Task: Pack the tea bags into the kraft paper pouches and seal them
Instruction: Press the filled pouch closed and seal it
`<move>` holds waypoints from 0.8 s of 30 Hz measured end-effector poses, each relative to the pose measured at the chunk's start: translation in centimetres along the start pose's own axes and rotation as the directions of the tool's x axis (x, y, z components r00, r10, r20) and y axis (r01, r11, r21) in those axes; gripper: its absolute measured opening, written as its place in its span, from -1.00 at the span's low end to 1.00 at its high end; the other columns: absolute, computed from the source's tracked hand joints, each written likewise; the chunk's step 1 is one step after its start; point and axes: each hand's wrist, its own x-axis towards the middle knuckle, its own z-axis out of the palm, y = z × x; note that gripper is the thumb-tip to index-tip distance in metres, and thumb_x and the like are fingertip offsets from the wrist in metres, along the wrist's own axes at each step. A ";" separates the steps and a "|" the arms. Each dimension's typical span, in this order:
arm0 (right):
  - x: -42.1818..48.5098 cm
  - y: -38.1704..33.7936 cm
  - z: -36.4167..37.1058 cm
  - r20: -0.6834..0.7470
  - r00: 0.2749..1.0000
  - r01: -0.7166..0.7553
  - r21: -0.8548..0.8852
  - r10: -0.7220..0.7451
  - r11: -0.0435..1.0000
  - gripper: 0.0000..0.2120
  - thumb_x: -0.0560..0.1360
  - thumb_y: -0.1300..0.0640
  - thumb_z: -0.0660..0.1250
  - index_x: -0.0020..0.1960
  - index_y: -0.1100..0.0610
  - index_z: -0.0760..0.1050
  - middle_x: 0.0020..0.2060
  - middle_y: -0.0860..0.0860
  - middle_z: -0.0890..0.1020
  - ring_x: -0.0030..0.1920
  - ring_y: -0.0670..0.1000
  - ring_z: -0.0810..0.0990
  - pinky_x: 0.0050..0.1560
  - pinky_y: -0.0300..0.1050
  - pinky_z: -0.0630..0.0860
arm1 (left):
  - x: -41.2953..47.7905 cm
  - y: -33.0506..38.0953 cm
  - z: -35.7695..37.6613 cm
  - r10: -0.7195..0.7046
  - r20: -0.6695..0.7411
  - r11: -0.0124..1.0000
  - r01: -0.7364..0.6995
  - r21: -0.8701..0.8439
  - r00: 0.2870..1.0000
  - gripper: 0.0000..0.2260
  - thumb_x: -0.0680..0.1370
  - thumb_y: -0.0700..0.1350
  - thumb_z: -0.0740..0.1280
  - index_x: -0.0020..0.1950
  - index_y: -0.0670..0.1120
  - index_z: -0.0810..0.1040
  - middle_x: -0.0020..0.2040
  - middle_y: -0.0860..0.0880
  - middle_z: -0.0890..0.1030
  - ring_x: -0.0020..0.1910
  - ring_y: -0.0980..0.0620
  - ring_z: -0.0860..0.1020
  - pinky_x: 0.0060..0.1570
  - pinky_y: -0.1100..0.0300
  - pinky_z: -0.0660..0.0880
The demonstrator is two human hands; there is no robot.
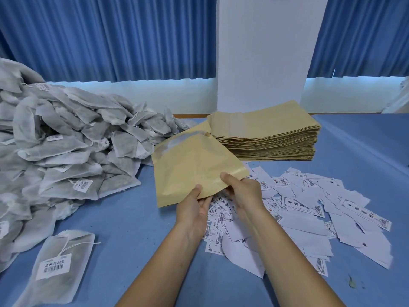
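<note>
loose tea bag: one, flat on the desk at 7 o'clock from the hands, well apart from them; white barcode tag and string on top.
paper slips: printed white slips scattered on the desk from 3 to 5 o'clock, some right under both hands and the right wrist; they overlap, too many to count.
left hand: thumb on top of the pouch's near edge, fingers curled under, pinching it.
right hand: thumb on the pouch's near right corner, fingers below, pinching it too.
kraft pouch: one, held by both hands over the desk, tilted, far end pointing to about 11 o'clock; clear strip across the far end; looks flat, can't tell what is inside.
in the way: the held pouch hides most of a second pouch lying at 12 o'clock, beside the stack.
tea bag pile: one big heap of grey-white mesh bags on the desk, 9 to 11 o'clock; its edge is just beside the held pouch; a few tags show; bags uncountable.
pouch stack: one neat stack of flat kraft pouches at 1 o'clock, beyond the slips; too many to count.
pillar: one, white, 12 o'clock, behind the stack.
curtains: blue, pleated, two stretches, either side of the pillar.
</note>
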 end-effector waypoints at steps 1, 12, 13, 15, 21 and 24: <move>-0.2 0.2 0.2 0.021 1.000 -0.023 0.031 0.022 0.999 -0.93 0.42 0.38 0.42 -0.20 0.29 0.56 -0.25 0.17 0.65 -0.32 0.07 0.62 -0.23 -0.11 0.63 | 0.0 0.0 -0.1 -0.003 0.010 1.000 0.003 0.018 1.000 -0.90 0.59 -0.36 0.22 0.01 -0.22 0.50 -0.09 -0.15 0.64 -0.13 -0.06 0.63 0.09 0.03 0.51; -0.9 0.8 0.8 0.055 0.998 -0.009 0.006 0.009 1.000 -0.91 0.40 0.41 0.42 -0.20 0.28 0.55 -0.37 0.08 0.63 -0.47 -0.09 0.60 -0.45 -0.31 0.50 | -0.3 -0.5 -0.4 -0.006 0.034 0.995 0.003 0.104 0.999 -0.93 0.59 -0.30 0.25 0.00 -0.20 0.52 -0.19 -0.08 0.69 -0.24 0.02 0.68 -0.13 0.16 0.55; -0.9 0.7 0.7 0.039 0.999 -0.004 0.003 0.004 1.000 -0.87 0.40 0.42 0.42 -0.25 0.26 0.53 -0.42 0.06 0.60 -0.53 -0.12 0.56 -0.50 -0.33 0.47 | -0.3 -0.5 -0.4 -0.010 0.032 0.994 0.007 0.105 0.999 -0.93 0.59 -0.30 0.25 0.01 -0.21 0.52 -0.17 -0.10 0.69 -0.23 0.01 0.68 -0.09 0.14 0.55; -0.7 0.8 0.7 0.019 1.000 0.001 0.008 -0.001 1.000 -0.86 0.40 0.43 0.42 -0.26 0.26 0.52 -0.43 0.07 0.57 -0.57 -0.13 0.52 -0.53 -0.34 0.44 | -0.3 -0.5 -0.4 -0.012 0.033 0.994 0.008 0.112 0.999 -0.92 0.59 -0.30 0.25 0.02 -0.21 0.52 -0.13 -0.12 0.67 -0.21 0.00 0.67 -0.02 0.11 0.54; -1.4 1.4 1.3 0.125 0.992 -0.030 0.048 0.024 0.998 -0.90 0.43 0.41 0.40 -0.07 0.30 0.57 -0.29 0.11 0.66 -0.41 -0.04 0.60 -0.38 -0.26 0.56 | -0.4 -0.7 -0.4 0.021 0.062 0.986 -0.031 0.164 0.998 -0.82 0.60 -0.24 0.27 0.16 -0.26 0.53 0.03 -0.16 0.63 -0.14 0.00 0.61 0.05 0.17 0.54; -1.4 1.3 1.5 0.076 0.997 0.009 0.015 -0.010 1.000 -0.85 0.42 0.40 0.41 -0.28 0.24 0.53 -0.50 0.02 0.58 -0.57 -0.12 0.50 -0.50 -0.31 0.46 | -0.7 -0.9 -0.3 0.051 0.010 0.983 -0.052 0.177 0.999 -0.78 0.58 -0.23 0.31 0.20 -0.28 0.52 0.11 -0.19 0.61 -0.13 -0.01 0.59 0.01 0.19 0.55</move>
